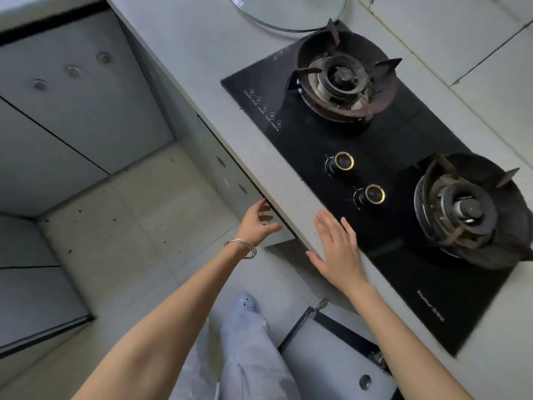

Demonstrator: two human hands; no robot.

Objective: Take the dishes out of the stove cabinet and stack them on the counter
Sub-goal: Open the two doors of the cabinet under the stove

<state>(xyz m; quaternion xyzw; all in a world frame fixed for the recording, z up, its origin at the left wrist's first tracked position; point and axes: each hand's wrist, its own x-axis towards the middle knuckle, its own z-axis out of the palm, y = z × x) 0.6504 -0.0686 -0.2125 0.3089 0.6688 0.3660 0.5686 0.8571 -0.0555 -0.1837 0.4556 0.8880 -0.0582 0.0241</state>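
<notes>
No dishes show in this view. Under the grey counter (199, 62) the stove cabinet has two doors. My left hand (258, 223), with thin bangles on the wrist, reaches below the counter lip, its fingers curled over the top corner of the left cabinet door (227, 171). The right cabinet door (326, 353) hangs swung out toward me, hinges showing. Fingers spread, my right hand (337, 249) lies flat across the counter's front edge and the near edge of the black glass stove (311, 134). The cabinet's inside is hidden.
The stove has two gas burners (343, 79) (464, 209) and two knobs (341, 161). A glass pot lid (288, 15) lies on the counter behind it. Grey cabinets line the left side around a tiled floor (129, 215). My legs (248, 342) stand beside the open door.
</notes>
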